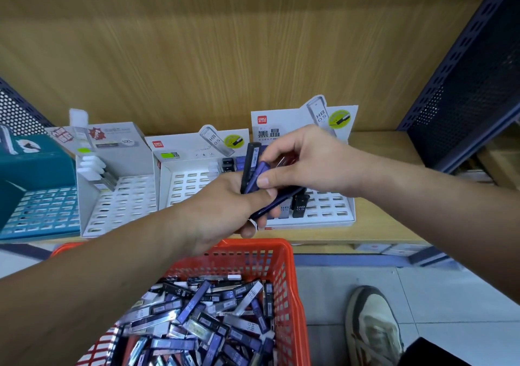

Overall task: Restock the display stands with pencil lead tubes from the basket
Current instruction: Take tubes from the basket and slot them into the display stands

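Observation:
My left hand (225, 211) grips a bunch of dark and blue pencil lead tubes (250, 165) above the shelf edge. With thumb and fingers my right hand (298, 160) pinches one blue tube (257, 178) of that bunch. Below, the orange basket (284, 270) is full of loose tubes (208, 320). Three white display stands sit on the wooden shelf: the left stand (118, 196) with a few white tubes, the middle stand (185, 182) with a few tubes at its back right, the right stand (332, 205) with several upright tubes, partly hidden by my hands.
A teal display stand (36, 211) sits at the far left of the shelf. Dark perforated metal panels (472, 78) flank the wooden back wall. A shoe (371, 326) stands on the tiled floor right of the basket. Small boxes (388, 249) lie under the shelf.

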`<act>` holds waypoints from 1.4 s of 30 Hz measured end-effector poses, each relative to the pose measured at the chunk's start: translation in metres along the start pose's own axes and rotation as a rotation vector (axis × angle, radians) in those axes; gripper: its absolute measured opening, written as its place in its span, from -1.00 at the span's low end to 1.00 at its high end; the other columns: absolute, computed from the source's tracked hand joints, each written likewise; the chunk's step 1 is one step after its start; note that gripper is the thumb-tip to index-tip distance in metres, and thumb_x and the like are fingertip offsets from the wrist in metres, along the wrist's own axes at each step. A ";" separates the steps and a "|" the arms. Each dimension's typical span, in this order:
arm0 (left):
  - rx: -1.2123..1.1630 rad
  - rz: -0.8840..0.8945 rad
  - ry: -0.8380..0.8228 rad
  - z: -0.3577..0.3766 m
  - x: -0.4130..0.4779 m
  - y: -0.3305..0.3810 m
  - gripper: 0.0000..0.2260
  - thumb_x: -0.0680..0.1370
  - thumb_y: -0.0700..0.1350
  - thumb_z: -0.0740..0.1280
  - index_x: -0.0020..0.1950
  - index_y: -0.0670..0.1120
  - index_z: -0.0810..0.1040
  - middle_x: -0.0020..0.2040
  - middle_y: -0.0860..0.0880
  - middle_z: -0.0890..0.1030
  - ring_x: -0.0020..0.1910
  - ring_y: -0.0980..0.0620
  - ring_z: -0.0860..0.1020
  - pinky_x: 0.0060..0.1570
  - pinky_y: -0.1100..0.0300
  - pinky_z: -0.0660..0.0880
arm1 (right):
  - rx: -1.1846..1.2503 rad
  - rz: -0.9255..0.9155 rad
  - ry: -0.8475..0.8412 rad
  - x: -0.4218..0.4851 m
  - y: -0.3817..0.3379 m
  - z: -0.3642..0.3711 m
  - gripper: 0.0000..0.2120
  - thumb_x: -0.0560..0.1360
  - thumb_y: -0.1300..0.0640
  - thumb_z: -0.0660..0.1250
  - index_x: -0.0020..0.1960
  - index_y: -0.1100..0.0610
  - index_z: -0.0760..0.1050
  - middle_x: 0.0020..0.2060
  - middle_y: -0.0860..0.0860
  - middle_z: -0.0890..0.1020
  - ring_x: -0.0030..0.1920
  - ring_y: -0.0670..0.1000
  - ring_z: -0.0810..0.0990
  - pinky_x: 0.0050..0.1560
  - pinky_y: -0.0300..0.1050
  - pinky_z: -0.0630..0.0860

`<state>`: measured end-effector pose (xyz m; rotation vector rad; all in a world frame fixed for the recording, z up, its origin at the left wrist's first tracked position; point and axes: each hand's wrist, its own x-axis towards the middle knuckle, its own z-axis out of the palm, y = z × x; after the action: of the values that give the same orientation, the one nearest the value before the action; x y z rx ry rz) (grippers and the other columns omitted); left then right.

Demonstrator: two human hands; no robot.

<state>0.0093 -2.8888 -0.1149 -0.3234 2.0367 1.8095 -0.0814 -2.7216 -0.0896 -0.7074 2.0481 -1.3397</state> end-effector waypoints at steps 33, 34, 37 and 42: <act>-0.157 -0.125 0.069 0.002 0.006 -0.005 -0.81 0.71 -0.14 0.27 0.26 -0.18 0.58 -0.23 -0.08 0.61 -0.36 0.04 0.47 -0.41 0.18 0.38 | 0.259 0.302 0.075 -0.030 0.054 -0.072 -0.57 0.51 0.48 0.39 0.32 0.16 0.59 0.02 0.14 0.62 -0.05 0.03 0.63 -0.15 -0.16 0.58; -0.155 -0.126 0.070 0.002 0.006 -0.005 -0.80 0.71 -0.14 0.27 0.26 -0.18 0.58 -0.23 -0.08 0.61 -0.36 0.04 0.47 -0.41 0.18 0.38 | 0.221 0.280 0.080 -0.030 0.054 -0.071 -0.62 0.54 0.43 0.39 0.31 0.16 0.58 -0.05 0.14 0.63 -0.11 0.04 0.62 -0.15 -0.12 0.58; -0.155 -0.122 0.070 0.003 0.007 -0.005 -0.81 0.71 -0.14 0.27 0.25 -0.18 0.59 -0.22 -0.08 0.61 -0.35 0.03 0.47 -0.39 0.17 0.39 | 0.049 0.179 0.216 -0.032 0.050 -0.066 -0.84 0.64 0.24 0.34 0.17 0.20 0.64 -0.28 0.13 0.63 -0.38 0.04 0.55 -0.38 -0.06 0.53; -0.156 -0.114 0.078 0.003 0.009 -0.005 -0.84 0.71 -0.13 0.27 0.20 -0.15 0.59 -0.21 -0.08 0.61 -0.34 0.03 0.47 -0.35 0.15 0.40 | 0.197 0.211 0.396 -0.029 0.042 -0.062 -0.48 0.58 -0.24 0.36 0.01 0.26 0.66 -0.49 0.12 0.51 -0.57 0.06 0.43 -0.54 -0.18 0.35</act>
<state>0.0040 -2.8853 -0.1230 -0.5511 1.8895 1.9161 -0.1108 -2.6481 -0.1030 -0.1396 2.1721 -1.6226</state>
